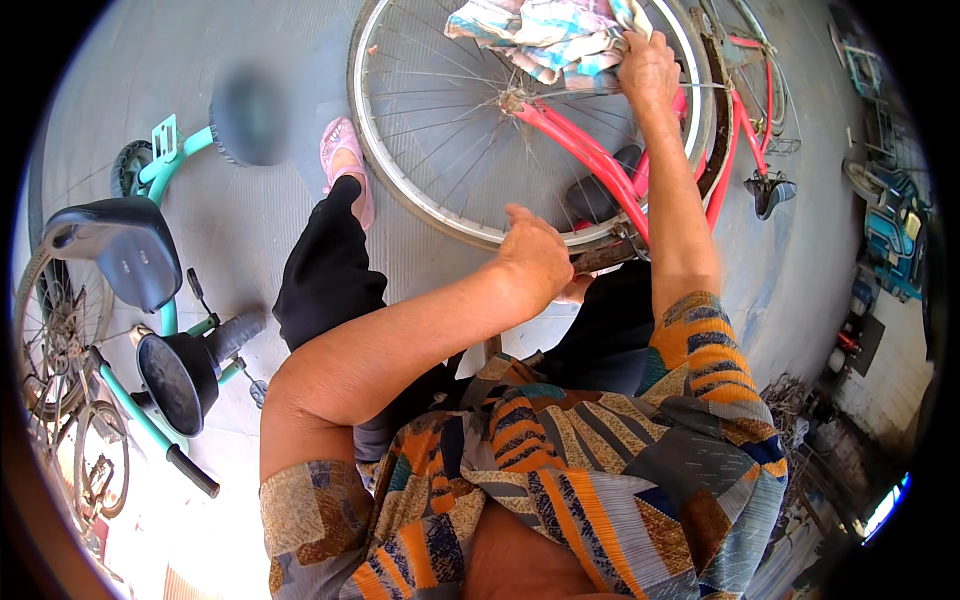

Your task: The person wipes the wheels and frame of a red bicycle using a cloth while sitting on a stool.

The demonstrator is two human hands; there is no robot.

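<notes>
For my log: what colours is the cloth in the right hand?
Whitish, light blue and pinkish; the cloth shows best in head view.

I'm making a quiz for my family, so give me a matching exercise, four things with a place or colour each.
1. Cloth
2. Frame
3. Seat
4. Left hand

A. Black, at far left
B. By the near rim of the wheel
C. In the right hand
D. Reddish pink

Pairs: 1-C, 2-D, 3-A, 4-B.
</notes>
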